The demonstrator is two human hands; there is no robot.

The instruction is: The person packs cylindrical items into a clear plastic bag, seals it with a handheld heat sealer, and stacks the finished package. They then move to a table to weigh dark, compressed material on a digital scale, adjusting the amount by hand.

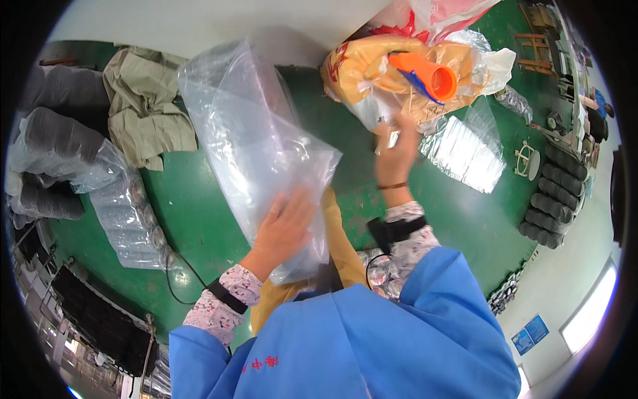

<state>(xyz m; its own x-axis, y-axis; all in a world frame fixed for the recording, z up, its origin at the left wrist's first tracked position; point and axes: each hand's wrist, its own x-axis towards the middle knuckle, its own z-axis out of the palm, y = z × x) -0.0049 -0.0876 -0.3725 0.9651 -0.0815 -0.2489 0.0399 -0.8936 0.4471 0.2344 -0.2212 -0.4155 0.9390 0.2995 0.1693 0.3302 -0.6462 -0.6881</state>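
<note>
A large clear plastic bag [232, 126] lies across my lap and reaches forward to the pale surface ahead. My left hand [286, 223] rests flat on its near part, fingers stretched out. To the right of the bag, my right hand [397, 156] is raised over the floor, just short of a yellow-orange sack [355, 63]. Motion smears its fingers; a small pale, shiny patch shows beside them, too blurred to name. On the sack lies an orange plastic piece [442, 83] with a round opening and a blue edge.
At left are a crumpled olive-beige woven sack [143, 106] and dark rolls wrapped in clear plastic [60, 136]. A clear plastic sheet [468, 149] lies on the green floor [199, 206] at right. Dark bundles [555, 193] and a small stool [527, 161] stand farther right. Another person [601, 105] is at the far right.
</note>
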